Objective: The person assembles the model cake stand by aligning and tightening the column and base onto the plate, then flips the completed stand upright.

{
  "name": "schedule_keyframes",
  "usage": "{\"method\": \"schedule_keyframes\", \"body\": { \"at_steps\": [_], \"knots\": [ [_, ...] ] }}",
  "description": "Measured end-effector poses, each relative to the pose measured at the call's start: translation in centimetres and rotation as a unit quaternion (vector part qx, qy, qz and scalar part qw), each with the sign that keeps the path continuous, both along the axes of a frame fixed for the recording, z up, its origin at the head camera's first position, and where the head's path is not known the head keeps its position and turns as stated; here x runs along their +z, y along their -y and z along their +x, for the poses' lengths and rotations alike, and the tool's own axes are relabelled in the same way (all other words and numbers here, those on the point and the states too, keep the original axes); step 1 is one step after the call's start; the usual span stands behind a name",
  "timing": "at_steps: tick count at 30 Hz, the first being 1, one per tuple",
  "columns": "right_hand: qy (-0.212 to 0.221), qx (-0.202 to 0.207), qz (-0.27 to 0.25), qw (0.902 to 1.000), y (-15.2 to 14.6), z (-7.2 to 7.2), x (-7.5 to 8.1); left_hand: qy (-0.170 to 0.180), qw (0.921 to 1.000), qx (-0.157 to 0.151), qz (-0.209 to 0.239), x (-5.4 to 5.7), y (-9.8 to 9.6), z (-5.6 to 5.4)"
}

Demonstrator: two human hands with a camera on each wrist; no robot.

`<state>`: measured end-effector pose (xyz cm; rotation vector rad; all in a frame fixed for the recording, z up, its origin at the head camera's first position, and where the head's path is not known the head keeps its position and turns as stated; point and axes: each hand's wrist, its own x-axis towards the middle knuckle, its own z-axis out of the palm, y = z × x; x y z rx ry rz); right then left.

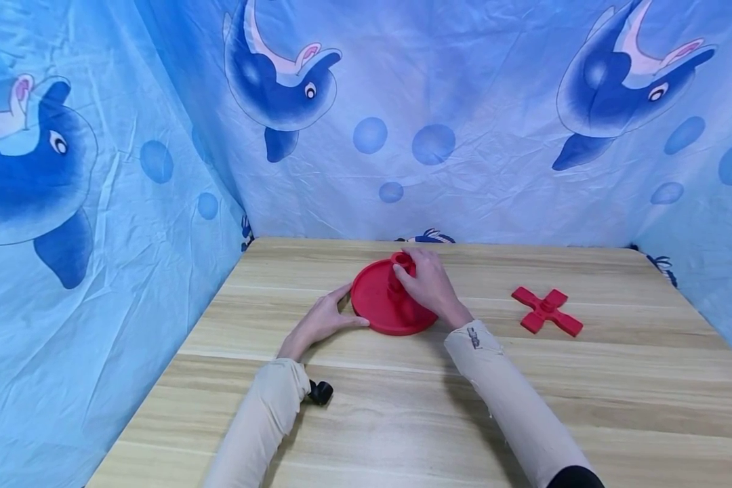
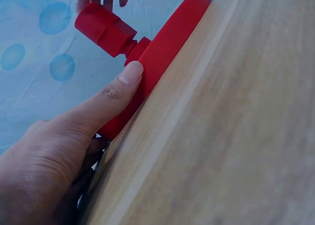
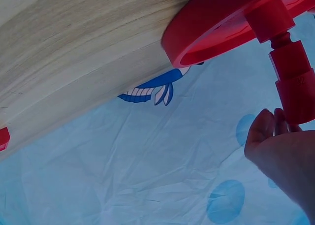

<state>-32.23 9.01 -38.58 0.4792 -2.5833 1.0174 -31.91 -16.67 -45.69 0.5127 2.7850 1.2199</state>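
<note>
A round red dish [image 1: 371,297] with a raised rim lies on the table. My left hand [image 1: 324,317] holds it at its left side, thumb pressed to the outer rim, the other fingers mostly hidden round the far side. From the dish's middle rises a red post [image 3: 268,18], with a stepped red cylinder [image 2: 106,30] above it on a narrow neck. My right hand [image 1: 430,279] is at the top of this cylinder, thumb in front and fingers behind. In the right wrist view its curled fingertips [image 3: 263,124] show right at the cylinder's end.
A red cross-shaped piece [image 1: 547,309] with a raised hub lies on the wooden table [image 1: 378,420] to the right of the dish. Blue dolphin-print cloth [image 1: 463,196] hangs behind and along both sides. A small black device [image 1: 321,393] sits at my left wrist.
</note>
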Motion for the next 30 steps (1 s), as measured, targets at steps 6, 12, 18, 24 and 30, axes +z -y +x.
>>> {"method": "schedule_keyframes", "body": {
  "at_steps": [6,12,18,24,30],
  "knots": [
    [0.003,-0.003,0.009,1.0,-0.06,-0.11,-0.07,0.001,1.0,-0.003,0.003,-0.04,0.03,-0.01],
    [0.005,-0.01,0.019,0.9997,-0.06,0.03,0.08,-0.001,1.0,-0.003,0.0,-0.03,0.05,-0.08],
    [-0.001,-0.009,0.024,0.9997,-0.05,-0.06,0.15,-0.001,1.0,0.0,-0.005,0.05,0.04,-0.12],
    [0.002,-0.009,0.031,0.9995,-0.11,-0.03,0.08,0.0,1.0,-0.003,-0.004,0.01,0.05,-0.08],
    [0.005,-0.002,0.03,0.9995,-0.11,-0.2,-0.04,-0.002,1.0,-0.002,-0.002,-0.06,0.08,-0.08]
  ]
}}
